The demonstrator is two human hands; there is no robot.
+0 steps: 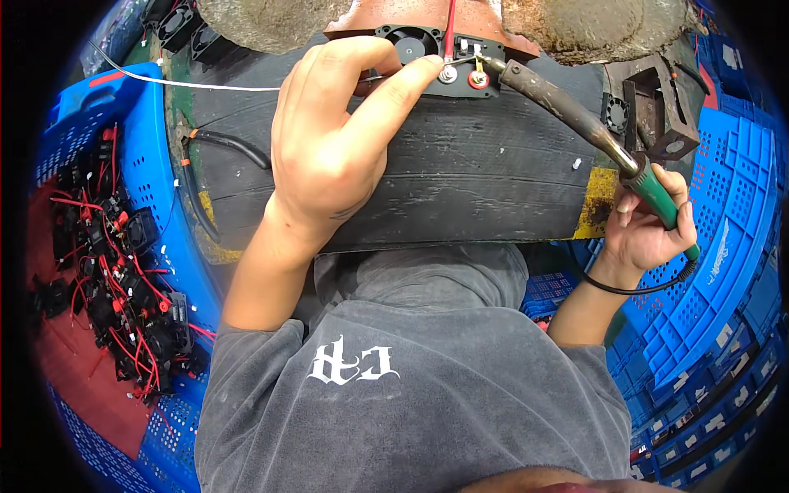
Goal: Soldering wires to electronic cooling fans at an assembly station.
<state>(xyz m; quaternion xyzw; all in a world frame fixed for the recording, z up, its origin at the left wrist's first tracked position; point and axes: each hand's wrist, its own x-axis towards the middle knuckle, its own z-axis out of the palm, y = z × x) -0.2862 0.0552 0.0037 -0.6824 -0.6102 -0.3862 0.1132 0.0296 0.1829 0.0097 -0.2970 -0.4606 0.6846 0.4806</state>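
My right hand (pixel 645 226) grips the green handle of a soldering iron (pixel 567 107). Its tip reaches up and left to the metal tabs on a black fan panel (pixel 460 85) at the work surface's far edge. A small round fan, a red wire (pixel 449 29) and two screw terminals, one with a red ring, sit on that panel. My left hand (pixel 337 131) is closed, its thumb and index finger at the panel beside the red wire. A thin pale strand of solder wire (pixel 205 85) runs in from the left and passes into this hand; its course between the fingers is hidden.
Orange-handled pliers (pixel 230 144) lie left on the dark work surface (pixel 468 189). A blue crate (pixel 185 271) at left holds several wired fan units (pixel 123 279). A dark metal bracket (pixel 670 107) stands at far right, above blue crates (pixel 707 271). More fans (pixel 174 29) lie far left.
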